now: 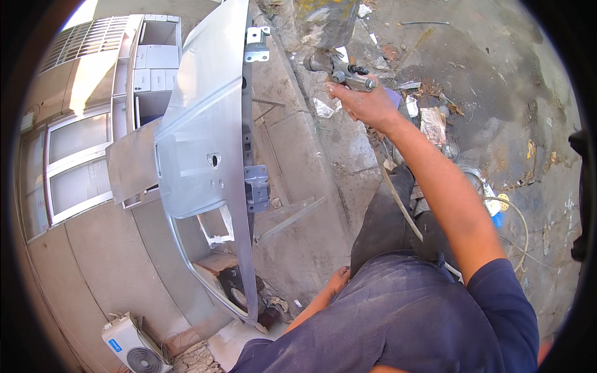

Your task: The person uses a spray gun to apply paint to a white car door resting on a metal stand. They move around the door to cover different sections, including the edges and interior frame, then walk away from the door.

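My right hand is wrapped round the handle of a spray gun. Its large cup, smeared with grey and yellow paint, sits at the top edge of the view. To the left of the gun, and apart from it, is a silver-grey car door with hinges along its right edge and an open window frame at its lower end. Down beside my dark trousers hangs my left hand, away from the door; its fingers are mostly hidden, so whether it is closed does not show.
A hose runs down from the gun past my legs. Metal stand legs reach out beside the door. Crumpled paper and rubbish litter the ground. On the left are a window, white cabinets and an air-conditioner unit.
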The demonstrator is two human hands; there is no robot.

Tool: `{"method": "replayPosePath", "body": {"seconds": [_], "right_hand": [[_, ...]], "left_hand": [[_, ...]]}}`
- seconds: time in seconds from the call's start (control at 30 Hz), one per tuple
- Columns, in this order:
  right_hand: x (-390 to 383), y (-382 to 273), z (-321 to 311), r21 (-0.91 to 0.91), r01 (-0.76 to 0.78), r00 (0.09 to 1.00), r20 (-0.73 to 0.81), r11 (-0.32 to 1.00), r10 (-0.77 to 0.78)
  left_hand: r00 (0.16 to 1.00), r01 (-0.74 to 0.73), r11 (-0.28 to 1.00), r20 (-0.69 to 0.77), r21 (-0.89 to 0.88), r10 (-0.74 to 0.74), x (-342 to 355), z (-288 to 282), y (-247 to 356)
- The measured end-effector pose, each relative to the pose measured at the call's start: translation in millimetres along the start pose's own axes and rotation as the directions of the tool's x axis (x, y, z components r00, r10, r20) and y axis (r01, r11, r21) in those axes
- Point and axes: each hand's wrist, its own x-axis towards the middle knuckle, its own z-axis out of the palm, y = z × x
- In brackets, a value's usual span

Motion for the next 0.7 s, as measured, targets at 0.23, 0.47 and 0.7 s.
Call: {"method": "replayPosePath", "body": {"seconds": [0.23, 0.47, 0.7], "right_hand": [[-15.1, 14.3, -5.8, -0.158, -0.160, 0.975, 0.128, 0.974, 0.181], [-57.9, 53.4, -15.8, -0.174, -0.158, 0.884, 0.415, 0.972, 0.217], [16.5, -17.9, -40.1, -0.299, -0.211, 0.944, 0.185, 0.931, 0.273]], "left_hand": [[1.000, 0.001, 0.999, -0.003, -0.052, -0.001, 2.7, -41.4, 50.5], [1.000, -0.016, 1.000, 0.025, 0.024, 0.015, 20.1, -80.0, 72.5], [0.957, -0.288, 0.953, -0.049, -0.095, 0.285, 70.7, -109.4, 136.5]]}}
